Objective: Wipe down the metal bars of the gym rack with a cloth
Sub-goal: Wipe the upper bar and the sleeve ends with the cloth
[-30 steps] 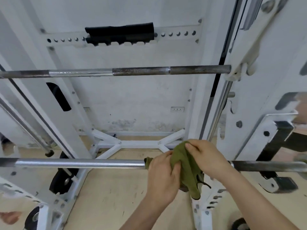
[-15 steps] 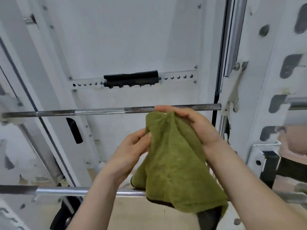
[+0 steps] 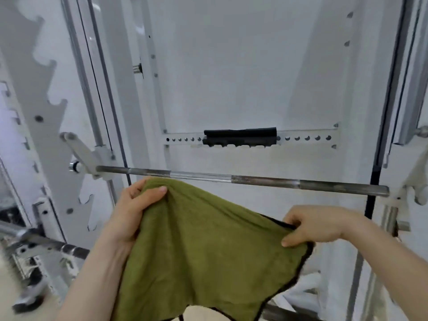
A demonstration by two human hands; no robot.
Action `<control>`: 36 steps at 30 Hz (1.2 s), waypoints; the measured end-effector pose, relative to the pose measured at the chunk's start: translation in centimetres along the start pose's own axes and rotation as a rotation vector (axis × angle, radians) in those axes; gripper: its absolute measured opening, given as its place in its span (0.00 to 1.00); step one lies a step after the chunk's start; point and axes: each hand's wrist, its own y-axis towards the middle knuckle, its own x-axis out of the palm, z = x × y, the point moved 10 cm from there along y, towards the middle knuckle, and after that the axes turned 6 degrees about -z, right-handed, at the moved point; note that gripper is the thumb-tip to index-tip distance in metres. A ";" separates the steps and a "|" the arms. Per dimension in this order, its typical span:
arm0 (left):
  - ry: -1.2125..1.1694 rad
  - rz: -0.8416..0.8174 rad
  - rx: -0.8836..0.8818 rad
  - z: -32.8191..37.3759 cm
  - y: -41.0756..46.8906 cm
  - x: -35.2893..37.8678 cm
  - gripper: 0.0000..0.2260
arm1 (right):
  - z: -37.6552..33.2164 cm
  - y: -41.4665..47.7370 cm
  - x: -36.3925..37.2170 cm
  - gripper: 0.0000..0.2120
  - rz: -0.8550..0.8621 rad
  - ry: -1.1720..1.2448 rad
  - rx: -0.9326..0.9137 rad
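Observation:
An olive-green cloth [image 3: 199, 251] with a dark edge is spread out between both hands. My left hand [image 3: 136, 212] grips its upper left corner just below the upper metal bar [image 3: 254, 180]. My right hand [image 3: 317, 224] pinches the cloth's right edge, lower and farther from that bar. The upper bar runs across the white rack [image 3: 76, 144], part shiny and part dull and rusty. A lower metal bar [image 3: 58, 245] shows at the left; the cloth hides its middle.
A black pad [image 3: 239, 136] sits on a perforated white crossbar behind the upper bar. White notched uprights stand at the left and a white post [image 3: 393, 112] at the right. A white wall lies behind the rack.
The cloth left the lower bar and was lifted. It has been pulled open between the two hands. My right hand moved right and down; my left rose to just under the upper bar.

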 end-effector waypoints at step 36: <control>1.203 -0.359 0.541 -13.0 16.4 -1.6 0.23 | -0.6 20.7 -14.2 0.19 0.882 -0.259 0.588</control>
